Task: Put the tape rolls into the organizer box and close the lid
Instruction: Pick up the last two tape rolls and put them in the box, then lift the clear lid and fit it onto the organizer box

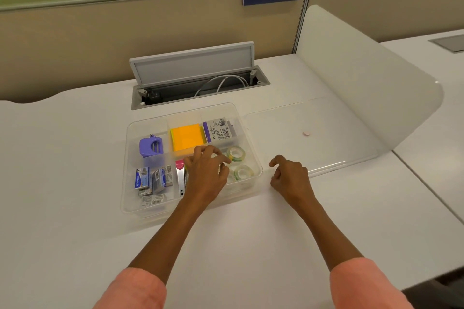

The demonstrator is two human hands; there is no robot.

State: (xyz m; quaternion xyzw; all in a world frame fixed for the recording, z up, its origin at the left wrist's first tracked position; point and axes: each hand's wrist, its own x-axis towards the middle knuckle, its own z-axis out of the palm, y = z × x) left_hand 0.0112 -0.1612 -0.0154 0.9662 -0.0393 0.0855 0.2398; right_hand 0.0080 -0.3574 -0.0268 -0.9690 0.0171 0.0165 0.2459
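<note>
A clear plastic organizer box (130,158) sits open on the white desk. Two clear tape rolls with green-yellow cores lie in its right front compartment: one further back (236,152), one nearer (244,172). My left hand (207,173) hovers over the box's middle, fingers curled, fingertips close to the rear roll; I see nothing held in it. My right hand (288,174) rests loosely curled on the desk just right of the box, empty. The clear lid (313,130) lies flat on the desk to the right of the box.
The box also holds orange sticky notes (185,137), a purple sharpener-like item (151,147), staple boxes (153,179) and a labelled pack (221,130). An open cable hatch (195,75) is behind the box. A curved white divider (364,78) stands at the right.
</note>
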